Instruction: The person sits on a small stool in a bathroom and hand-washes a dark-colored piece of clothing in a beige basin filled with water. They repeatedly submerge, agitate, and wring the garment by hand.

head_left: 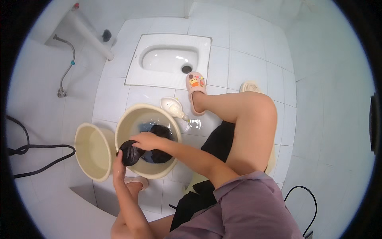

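Tub of cream plastic (93, 153), far left; left hand (119, 167) and right hand (146, 141), with fingers pinching separate edges of wet black cloth (129, 154) above left side of large, round cream plastic basin (131, 119).

A black cloth (130, 153), bunched and glossy (it looks wet), is pinched between the left hand (119, 167) and the right hand (145, 141), held above the left near rim of a round cream basin (135, 118). The basin stands upright on the floor, with glinting water (158, 121) inside. A crumpled black heap of fabric (161, 133) lies toward its right side, with a blue piece (145, 126) showing at the heap's left.
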Motion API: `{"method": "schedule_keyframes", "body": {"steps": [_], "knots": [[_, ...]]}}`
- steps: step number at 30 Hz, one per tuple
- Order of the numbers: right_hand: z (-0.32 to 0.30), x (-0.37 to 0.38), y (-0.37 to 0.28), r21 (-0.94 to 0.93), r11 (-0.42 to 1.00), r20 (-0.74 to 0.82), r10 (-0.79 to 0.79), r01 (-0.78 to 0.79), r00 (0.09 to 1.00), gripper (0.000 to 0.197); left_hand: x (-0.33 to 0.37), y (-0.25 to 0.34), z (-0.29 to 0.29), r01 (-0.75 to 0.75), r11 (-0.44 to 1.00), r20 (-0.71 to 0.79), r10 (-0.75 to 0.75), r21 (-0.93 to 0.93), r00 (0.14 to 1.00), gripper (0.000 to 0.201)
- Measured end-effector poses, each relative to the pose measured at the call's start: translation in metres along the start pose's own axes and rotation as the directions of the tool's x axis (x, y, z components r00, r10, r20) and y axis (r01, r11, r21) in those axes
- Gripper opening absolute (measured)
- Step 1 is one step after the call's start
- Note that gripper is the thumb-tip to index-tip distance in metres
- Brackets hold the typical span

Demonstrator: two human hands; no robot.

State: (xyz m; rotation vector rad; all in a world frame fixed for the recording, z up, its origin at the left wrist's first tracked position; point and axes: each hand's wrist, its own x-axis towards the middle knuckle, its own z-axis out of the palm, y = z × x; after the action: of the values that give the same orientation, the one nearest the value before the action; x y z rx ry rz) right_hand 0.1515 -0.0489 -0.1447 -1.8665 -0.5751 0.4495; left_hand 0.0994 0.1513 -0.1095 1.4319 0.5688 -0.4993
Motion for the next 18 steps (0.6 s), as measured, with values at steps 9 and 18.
{"method": "schedule_keyframes", "body": {"steps": [9,18], "knots": [[-0.010,-0.019,-0.057,0.259,0.961,-0.643,0.095,0.099,0.760,0.025,-0.020,-0.004,0.049,-0.112,0.911,0.001,0.122,-0.397,0.992,0.054],[0.023,-0.036,-0.063,0.120,0.965,-0.384,0.262,-0.233,0.886,0.024,-0.033,-0.041,0.111,-0.101,0.708,-0.095,0.048,-0.699,0.994,0.037]]}}
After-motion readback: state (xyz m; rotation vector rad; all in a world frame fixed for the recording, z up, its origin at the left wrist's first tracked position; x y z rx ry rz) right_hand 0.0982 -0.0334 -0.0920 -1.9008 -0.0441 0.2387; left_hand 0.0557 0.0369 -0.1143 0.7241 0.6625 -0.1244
